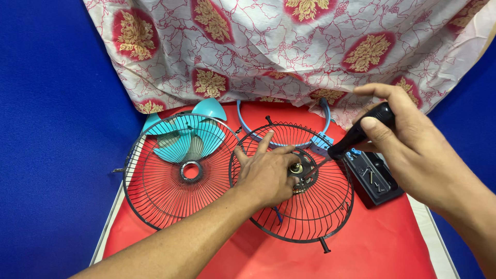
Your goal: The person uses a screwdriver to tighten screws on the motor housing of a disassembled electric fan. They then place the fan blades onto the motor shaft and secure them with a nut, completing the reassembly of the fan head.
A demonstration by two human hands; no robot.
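The round black wire fan guard [305, 206] is lying on the red table covering [372, 248], right of centre. Its hub is being pressed down by the left hand [266, 173], fingers spread flat, nothing gripped. A black-handled screwdriver [361, 130] is being gripped by the closed right hand [408, 144], its tip being applied at the hub. A second black wire guard [165, 191] is lying to the left, over a teal plastic fan blade [181, 139]. A black tray of screws [373, 178] is sitting just beside the right.

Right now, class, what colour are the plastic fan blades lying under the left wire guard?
The plastic fan blades are light turquoise blue, seen best in the head view.
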